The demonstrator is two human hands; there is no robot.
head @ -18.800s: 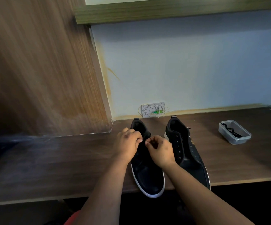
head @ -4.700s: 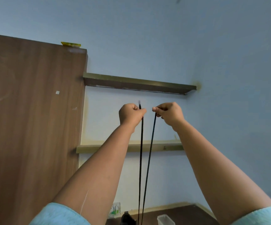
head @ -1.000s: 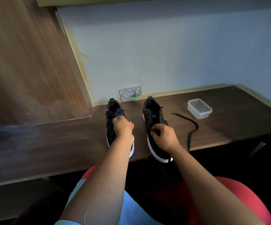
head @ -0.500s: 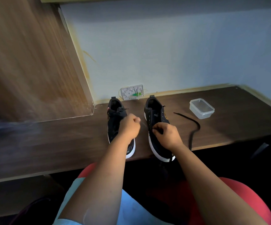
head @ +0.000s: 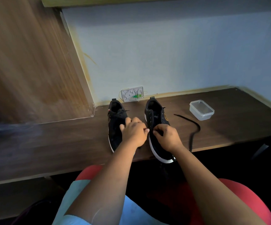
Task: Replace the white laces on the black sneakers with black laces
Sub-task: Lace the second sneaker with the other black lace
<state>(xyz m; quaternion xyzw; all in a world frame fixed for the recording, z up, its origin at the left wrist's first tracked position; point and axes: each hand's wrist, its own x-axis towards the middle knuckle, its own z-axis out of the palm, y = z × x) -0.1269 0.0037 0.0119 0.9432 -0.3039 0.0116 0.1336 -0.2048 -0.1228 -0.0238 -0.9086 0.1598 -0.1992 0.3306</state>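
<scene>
Hands (head: 151, 134) apparently pinch lace (black) over sneaker (head: 157, 127).

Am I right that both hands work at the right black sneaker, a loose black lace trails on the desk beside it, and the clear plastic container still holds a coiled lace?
Not quite: in the head view the clear plastic container is empty. The rest holds: left hand and right hand work at the right black sneaker, and the loose black lace trails on the brown wooden desk beside it.
</scene>
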